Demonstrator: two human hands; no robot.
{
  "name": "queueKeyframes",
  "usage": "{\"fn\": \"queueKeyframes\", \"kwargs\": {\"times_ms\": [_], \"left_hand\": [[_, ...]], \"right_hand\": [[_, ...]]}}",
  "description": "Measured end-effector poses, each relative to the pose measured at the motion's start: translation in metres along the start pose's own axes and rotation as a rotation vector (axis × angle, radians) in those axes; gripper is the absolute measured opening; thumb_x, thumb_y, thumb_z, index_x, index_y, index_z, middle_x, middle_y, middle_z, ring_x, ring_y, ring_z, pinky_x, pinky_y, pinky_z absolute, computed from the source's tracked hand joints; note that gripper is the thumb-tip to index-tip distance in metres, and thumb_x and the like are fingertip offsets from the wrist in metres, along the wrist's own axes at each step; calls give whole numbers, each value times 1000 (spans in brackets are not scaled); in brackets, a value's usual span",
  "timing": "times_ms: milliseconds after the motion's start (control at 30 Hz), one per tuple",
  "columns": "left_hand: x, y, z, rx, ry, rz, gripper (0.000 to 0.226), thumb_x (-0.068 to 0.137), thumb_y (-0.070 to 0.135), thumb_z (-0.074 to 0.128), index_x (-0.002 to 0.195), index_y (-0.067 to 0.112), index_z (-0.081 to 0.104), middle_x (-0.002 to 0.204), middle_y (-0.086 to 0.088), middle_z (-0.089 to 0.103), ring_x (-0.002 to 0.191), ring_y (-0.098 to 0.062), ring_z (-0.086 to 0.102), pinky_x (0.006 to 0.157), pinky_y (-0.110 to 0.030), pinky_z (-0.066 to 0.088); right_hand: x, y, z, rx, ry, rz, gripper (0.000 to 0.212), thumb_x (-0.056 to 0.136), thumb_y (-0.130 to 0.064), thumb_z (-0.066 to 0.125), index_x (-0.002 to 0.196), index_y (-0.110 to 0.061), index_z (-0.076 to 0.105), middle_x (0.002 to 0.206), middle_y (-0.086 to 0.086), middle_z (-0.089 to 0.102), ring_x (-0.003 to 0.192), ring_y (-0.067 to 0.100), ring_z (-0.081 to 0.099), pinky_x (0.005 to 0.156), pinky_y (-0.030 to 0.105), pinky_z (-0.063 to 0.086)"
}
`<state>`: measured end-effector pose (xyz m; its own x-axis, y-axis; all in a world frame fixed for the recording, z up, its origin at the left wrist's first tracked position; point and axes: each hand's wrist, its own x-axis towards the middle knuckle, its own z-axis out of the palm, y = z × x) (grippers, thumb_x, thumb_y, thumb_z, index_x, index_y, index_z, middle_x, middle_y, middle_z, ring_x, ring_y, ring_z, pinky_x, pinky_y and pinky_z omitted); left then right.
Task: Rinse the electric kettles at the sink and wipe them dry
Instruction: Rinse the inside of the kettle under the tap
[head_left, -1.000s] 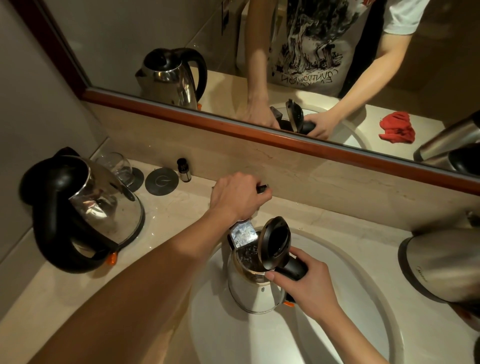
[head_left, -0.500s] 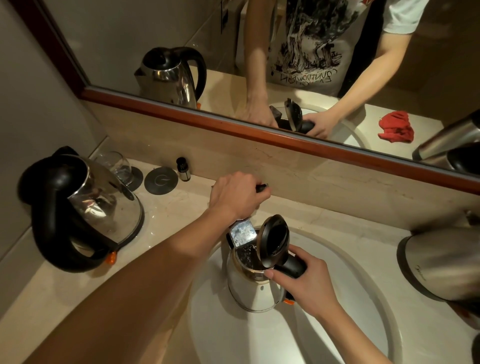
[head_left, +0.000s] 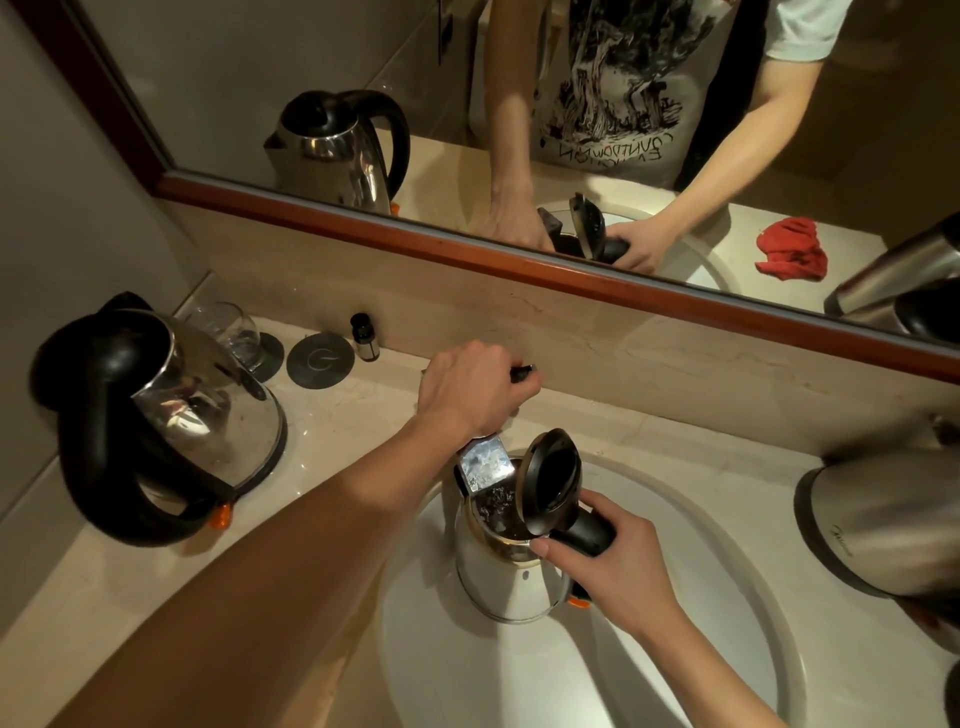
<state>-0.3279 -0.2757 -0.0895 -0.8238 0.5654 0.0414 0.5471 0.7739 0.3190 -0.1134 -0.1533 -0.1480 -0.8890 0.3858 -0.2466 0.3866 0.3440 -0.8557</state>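
Almost nothing is shifting since a moment ago — the left hand (head_left: 475, 387) is still gripping the tap handle (head_left: 521, 372), the right hand (head_left: 605, 564) clamping the open kettle (head_left: 511, 577) in the sink (head_left: 727, 545) under the spout — filling seems underway.

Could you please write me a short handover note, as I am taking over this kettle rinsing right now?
Left hand: grips the faucet handle behind the basin.
Right hand: holds the black handle of the open kettle, upright in the sink, lid up, under the spout.
Other kettles: one with its lid shut on the counter to the left; another at the right edge.
Red cloth: seen only in the mirror.
Done: kettle placed under the spout; water appears to be inside.
Left: finish rinsing, empty it, rinse the others as needed, wipe all dry.
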Motion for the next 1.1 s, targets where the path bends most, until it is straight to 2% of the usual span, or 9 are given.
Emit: {"fn": "queueKeyframes", "kwargs": {"times_ms": [167,333,467,600,767,1100], "left_hand": [[0,-1,1,-11,8,-5,45,97,58,43,84,26,72,70,2,64,69,-23,60,58,-32,39],[0,0,0,-16,2,-26,47,95,58,43,80,24,71,67,2,62,66,-23,59,56,-31,37],[0,1,-2,-17,-1,-29,46,95,58,43,83,25,73,66,3,62,66,-22,59,56,-30,37],[-1,3,-4,-26,-7,-33,45,96,58,44,88,25,74,69,3,64,68,-24,60,59,-31,40],[-2,3,-5,-45,-9,-38,45,96,58,44,88,26,74,67,4,63,67,-22,60,61,-31,42],[-2,2,-4,-47,-2,-46,46,95,60,44,87,26,74,67,3,62,67,-23,60,61,-31,44]], "right_hand": [[-2,2,1,-1,4,2,66,63,-31,97,123,-34,71,97,-25,77,94,-5,71,81,13,52],[-1,0,1,9,2,4,64,63,-30,97,121,-33,72,97,-23,77,94,-3,71,83,18,53],[0,-1,0,10,-5,-2,62,64,-26,97,121,-32,73,96,-23,77,93,-4,71,79,11,51],[1,-2,0,9,-9,-7,62,64,-27,97,120,-32,73,96,-23,77,94,-4,71,80,13,51],[0,-3,0,10,-11,-7,61,64,-26,97,119,-33,73,95,-24,77,93,-4,71,78,8,51],[1,-4,1,-1,-7,9,63,63,-30,97,121,-33,72,97,-21,78,94,-3,72,84,21,55]]}}
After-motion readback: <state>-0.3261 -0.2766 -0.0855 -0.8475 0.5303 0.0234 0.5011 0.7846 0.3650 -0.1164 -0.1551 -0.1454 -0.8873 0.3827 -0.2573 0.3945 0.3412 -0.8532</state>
